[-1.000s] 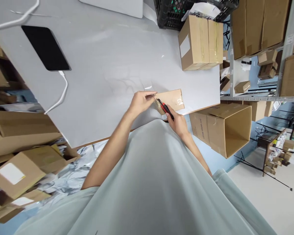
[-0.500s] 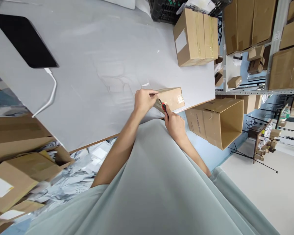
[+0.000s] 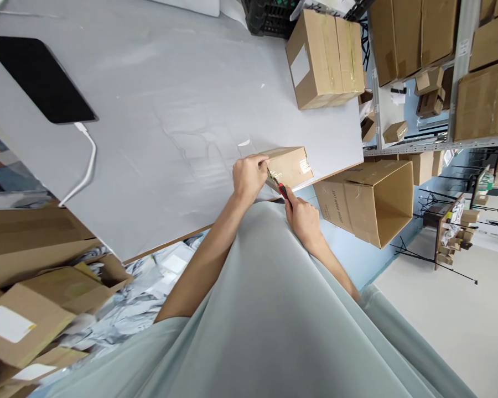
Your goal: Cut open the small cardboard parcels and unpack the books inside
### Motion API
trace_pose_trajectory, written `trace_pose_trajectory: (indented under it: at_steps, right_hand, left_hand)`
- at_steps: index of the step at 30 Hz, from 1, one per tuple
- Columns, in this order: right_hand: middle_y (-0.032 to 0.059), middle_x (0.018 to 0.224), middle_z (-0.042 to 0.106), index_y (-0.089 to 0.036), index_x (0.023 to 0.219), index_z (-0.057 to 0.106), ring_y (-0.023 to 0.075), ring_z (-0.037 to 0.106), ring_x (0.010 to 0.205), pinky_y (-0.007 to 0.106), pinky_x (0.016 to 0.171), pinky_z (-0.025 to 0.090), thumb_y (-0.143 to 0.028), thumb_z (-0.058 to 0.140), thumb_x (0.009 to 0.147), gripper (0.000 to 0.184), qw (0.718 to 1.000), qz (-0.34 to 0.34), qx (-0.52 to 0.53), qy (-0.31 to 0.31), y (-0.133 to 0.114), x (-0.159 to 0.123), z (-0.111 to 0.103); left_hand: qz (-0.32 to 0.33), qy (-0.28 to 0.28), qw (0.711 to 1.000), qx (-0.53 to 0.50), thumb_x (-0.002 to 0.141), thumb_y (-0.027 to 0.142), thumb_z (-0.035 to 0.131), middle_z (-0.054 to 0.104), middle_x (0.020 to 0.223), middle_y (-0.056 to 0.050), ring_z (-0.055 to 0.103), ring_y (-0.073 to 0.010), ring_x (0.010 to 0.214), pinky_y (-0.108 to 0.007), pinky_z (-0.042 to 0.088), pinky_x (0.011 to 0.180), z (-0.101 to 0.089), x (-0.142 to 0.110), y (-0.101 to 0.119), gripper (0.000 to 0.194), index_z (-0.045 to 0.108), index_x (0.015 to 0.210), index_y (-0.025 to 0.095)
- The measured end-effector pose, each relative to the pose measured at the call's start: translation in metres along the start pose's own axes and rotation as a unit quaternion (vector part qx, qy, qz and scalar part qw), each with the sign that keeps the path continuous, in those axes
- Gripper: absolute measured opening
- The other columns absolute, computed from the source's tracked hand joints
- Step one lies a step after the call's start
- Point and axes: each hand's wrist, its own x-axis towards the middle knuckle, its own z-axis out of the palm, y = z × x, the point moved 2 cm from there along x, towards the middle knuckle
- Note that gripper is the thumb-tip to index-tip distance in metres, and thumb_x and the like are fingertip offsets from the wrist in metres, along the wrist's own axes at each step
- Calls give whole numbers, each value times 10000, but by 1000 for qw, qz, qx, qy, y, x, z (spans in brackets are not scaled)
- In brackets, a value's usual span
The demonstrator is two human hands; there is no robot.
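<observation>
A small taped cardboard box (image 3: pixel 290 165) lies on the white table (image 3: pixel 182 110) near its front edge. My left hand (image 3: pixel 249 177) is closed on the box's near left end and holds it down. My right hand (image 3: pixel 302 218) is closed around a red and black box cutter (image 3: pixel 281 189). The cutter's blade end rests against the box's near edge, just right of my left fingers. Part of my right hand is hidden behind my pale shirt.
A bigger taped box (image 3: pixel 323 58) stands at the table's far right, with a black crate (image 3: pixel 269 16) behind it. A black phone (image 3: pixel 37 77) on a white cable (image 3: pixel 85 166) lies far left. An open carton (image 3: pixel 369 199) sits beside the table; shelves and boxes surround it.
My right hand has drawn the cutter back toward me along the box's near edge. My left hand has shifted its grip slightly on the box. The camera view has drifted.
</observation>
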Motion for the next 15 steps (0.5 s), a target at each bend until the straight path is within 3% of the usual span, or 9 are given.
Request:
trace_pose_trajectory:
  at_steps: [6, 15]
  right_hand:
    - [83, 1236, 829, -317, 1792, 334, 238, 778, 1007, 286, 852, 528, -361, 319, 1205, 589, 998, -8, 55, 24, 17, -2, 7]
    - [87, 1286, 821, -322, 1797, 329, 241, 781, 1083, 279, 878, 528, -344, 328, 1203, 595, 995, -56, 86, 8, 30, 10, 18]
  left_hand:
    - [19, -2, 999, -32, 1025, 284, 640, 854, 1268, -61, 793, -288, 1195, -364, 573, 1086, -2, 1, -6, 277, 892, 1138, 254]
    - [-34, 19, 997, -72, 939, 285, 757, 868, 1180, -38, 810, -278, 1069, -373, 612, 1043, 0, 2, 1, 238, 891, 1131, 242]
